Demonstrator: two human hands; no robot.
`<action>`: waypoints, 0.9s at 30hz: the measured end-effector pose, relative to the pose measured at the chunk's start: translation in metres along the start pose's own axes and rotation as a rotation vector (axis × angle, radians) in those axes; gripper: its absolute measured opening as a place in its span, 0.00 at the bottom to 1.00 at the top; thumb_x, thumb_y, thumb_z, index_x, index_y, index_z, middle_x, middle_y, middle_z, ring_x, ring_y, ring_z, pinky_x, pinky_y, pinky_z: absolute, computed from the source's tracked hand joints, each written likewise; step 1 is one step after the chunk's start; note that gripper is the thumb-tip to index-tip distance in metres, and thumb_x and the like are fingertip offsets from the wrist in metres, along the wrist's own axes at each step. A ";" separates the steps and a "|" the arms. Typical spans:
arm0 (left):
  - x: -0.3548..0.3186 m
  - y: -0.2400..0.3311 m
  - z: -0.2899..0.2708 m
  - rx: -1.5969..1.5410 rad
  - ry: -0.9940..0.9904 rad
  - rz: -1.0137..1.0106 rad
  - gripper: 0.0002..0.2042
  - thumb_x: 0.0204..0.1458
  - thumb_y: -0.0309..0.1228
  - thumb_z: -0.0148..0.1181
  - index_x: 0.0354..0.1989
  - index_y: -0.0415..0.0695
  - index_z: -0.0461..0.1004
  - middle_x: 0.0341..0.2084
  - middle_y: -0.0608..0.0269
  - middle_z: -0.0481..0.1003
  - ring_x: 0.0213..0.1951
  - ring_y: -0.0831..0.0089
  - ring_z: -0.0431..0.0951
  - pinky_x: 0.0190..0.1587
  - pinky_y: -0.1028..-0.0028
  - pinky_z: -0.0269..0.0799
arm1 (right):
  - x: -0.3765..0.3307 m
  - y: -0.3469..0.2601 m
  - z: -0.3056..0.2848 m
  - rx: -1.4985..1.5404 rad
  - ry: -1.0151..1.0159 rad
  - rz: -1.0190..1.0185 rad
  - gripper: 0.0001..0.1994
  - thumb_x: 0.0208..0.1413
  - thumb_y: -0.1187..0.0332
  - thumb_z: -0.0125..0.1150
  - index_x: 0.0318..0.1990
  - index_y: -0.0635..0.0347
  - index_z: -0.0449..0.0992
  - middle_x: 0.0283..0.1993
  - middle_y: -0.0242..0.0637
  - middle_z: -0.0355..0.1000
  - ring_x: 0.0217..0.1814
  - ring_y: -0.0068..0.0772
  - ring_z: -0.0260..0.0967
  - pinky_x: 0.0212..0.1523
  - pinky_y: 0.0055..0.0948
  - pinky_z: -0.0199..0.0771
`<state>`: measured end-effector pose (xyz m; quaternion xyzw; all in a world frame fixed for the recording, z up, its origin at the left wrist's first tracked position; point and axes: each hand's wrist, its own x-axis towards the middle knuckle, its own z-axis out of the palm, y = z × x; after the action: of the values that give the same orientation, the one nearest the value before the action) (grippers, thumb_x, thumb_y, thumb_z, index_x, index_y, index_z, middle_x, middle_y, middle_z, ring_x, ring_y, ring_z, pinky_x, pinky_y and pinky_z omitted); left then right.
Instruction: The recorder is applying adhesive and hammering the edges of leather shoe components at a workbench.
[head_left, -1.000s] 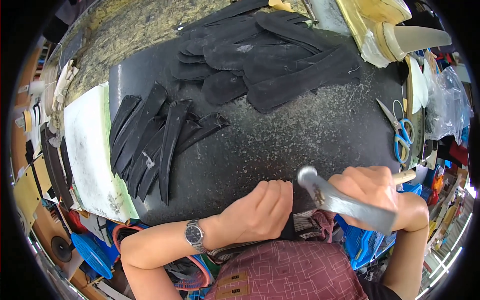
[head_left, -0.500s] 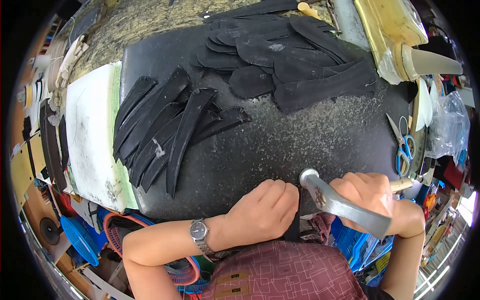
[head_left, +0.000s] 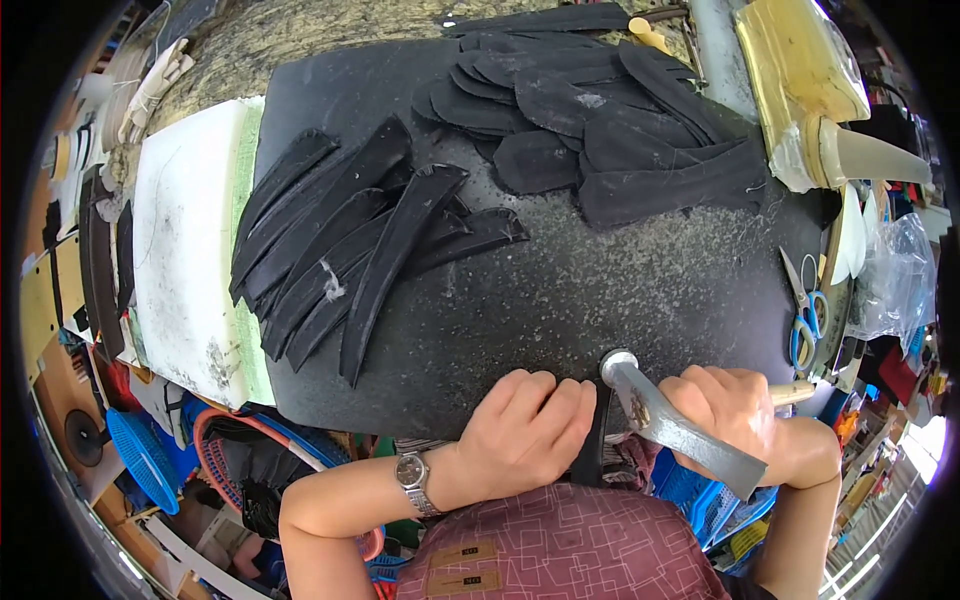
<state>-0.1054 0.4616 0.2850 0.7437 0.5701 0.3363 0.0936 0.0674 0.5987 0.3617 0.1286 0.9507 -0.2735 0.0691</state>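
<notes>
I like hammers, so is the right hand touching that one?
Touching: the head view shows the right hand closed around the hammer handle, its end poking out.

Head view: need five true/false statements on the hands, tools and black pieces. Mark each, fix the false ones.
1. The right hand grips a hammer with a metal head. True.
2. The left hand lies flat with its fingers spread. False: the left hand has its fingers curled, beside a dark strip.
3. The scissors lie by the left edge of the black mat. False: the scissors lie near the right edge of the black mat.
4. A tuft of pale fluff sits on the narrow black pieces. True.
5. The watch is on the right wrist. False: the watch is on the left wrist.
</notes>
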 end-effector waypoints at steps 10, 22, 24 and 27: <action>0.007 0.003 -0.001 0.065 -0.113 0.093 0.15 0.35 0.27 0.58 0.35 0.38 0.74 0.30 0.61 0.70 0.30 0.68 0.69 0.35 0.70 0.68 | 0.007 0.000 -0.015 -0.197 0.039 -0.183 0.16 0.37 0.65 0.56 0.35 0.64 0.67 0.21 0.31 0.57 0.18 0.26 0.63 0.17 0.23 0.65; -0.015 0.018 0.011 0.081 0.127 -0.142 0.14 0.37 0.28 0.58 0.36 0.43 0.77 0.26 0.71 0.69 0.27 0.75 0.67 0.35 0.74 0.60 | -0.001 -0.004 0.001 -0.113 -0.024 -0.003 0.19 0.37 0.64 0.56 0.38 0.64 0.65 0.22 0.35 0.60 0.18 0.32 0.66 0.15 0.28 0.65; -0.015 0.019 0.011 0.094 0.119 -0.112 0.13 0.37 0.27 0.57 0.36 0.43 0.77 0.26 0.71 0.69 0.27 0.75 0.67 0.35 0.74 0.60 | 0.005 0.000 -0.007 -0.083 -0.047 -0.032 0.19 0.37 0.64 0.56 0.38 0.63 0.65 0.22 0.35 0.60 0.18 0.32 0.66 0.15 0.28 0.65; -0.011 0.029 0.009 0.265 0.084 -0.069 0.13 0.38 0.27 0.56 0.35 0.41 0.77 0.26 0.68 0.69 0.27 0.74 0.67 0.34 0.74 0.62 | 0.004 0.000 -0.007 -0.161 0.000 -0.114 0.18 0.37 0.64 0.56 0.38 0.63 0.66 0.22 0.34 0.60 0.19 0.30 0.65 0.16 0.27 0.65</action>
<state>-0.0785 0.4441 0.2884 0.7147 0.6383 0.2853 -0.0177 0.0635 0.6032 0.3667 0.0685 0.9754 -0.1995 0.0637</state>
